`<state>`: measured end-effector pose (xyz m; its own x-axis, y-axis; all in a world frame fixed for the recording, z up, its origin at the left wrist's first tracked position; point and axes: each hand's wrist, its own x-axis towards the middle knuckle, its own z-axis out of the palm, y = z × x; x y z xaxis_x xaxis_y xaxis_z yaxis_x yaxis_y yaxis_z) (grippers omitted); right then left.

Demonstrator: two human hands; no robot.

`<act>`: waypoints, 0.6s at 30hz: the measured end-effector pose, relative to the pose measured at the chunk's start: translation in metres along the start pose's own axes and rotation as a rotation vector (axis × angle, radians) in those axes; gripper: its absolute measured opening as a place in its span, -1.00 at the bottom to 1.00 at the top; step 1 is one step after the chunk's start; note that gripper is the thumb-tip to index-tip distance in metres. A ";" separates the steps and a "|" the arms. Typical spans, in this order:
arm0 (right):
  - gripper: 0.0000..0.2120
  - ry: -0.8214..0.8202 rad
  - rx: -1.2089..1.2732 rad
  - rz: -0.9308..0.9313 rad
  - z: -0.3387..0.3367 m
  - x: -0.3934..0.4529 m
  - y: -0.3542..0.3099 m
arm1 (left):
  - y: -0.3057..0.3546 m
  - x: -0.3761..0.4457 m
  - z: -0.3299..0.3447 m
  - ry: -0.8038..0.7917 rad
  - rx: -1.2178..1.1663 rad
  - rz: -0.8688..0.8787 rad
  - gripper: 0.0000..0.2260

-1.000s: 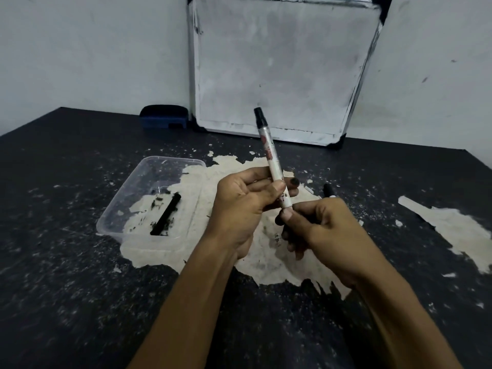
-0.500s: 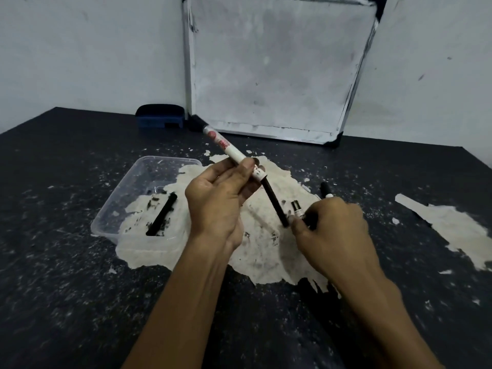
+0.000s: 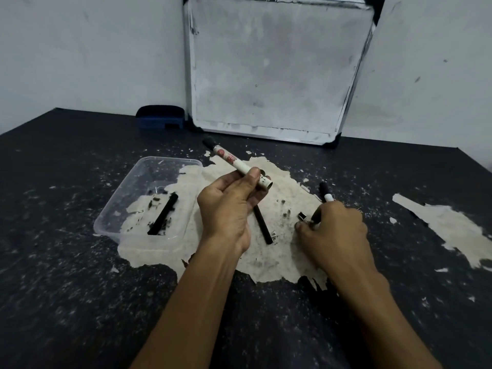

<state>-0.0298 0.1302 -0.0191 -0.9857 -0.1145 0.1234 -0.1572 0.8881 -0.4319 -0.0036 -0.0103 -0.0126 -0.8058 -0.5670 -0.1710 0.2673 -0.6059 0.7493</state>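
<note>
My left hand (image 3: 229, 209) grips a white marker barrel (image 3: 239, 166) above the table. Its black cap points away to the left and its open end faces right. A thin black ink core (image 3: 263, 225) lies loose on the pale worn patch of the table (image 3: 266, 259), just below that hand. My right hand (image 3: 335, 230) rests low on the table, fingers curled round the near end of a second marker (image 3: 326, 195) with a black cap. A small dark end plug (image 3: 302, 216) lies beside its fingertips.
A clear plastic container (image 3: 127, 209) sits to the left with another black ink core (image 3: 163, 214) inside. A smudged whiteboard (image 3: 277, 67) leans on the wall at the back, with a blue eraser (image 3: 159, 119) beside it. The dark tabletop is flaked and scratched.
The marker tipped from upright to slanting left. The black core came out of the barrel and now lies on the table. My right hand let it go and closed on the second marker.
</note>
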 end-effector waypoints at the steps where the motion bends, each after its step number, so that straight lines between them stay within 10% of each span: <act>1: -0.76 0.003 0.003 -0.007 0.000 0.000 0.000 | 0.001 0.000 0.000 -0.001 0.000 0.001 -0.92; 18: -0.65 0.001 -0.099 -0.169 0.016 -0.027 -0.041 | 0.029 -0.001 -0.001 -0.142 -0.156 0.077 -0.97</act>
<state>0.0028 0.0897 -0.0194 -0.9456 -0.2658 0.1875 -0.3142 0.8955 -0.3152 0.0050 -0.0277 0.0088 -0.8432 -0.5374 -0.0175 0.4004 -0.6493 0.6465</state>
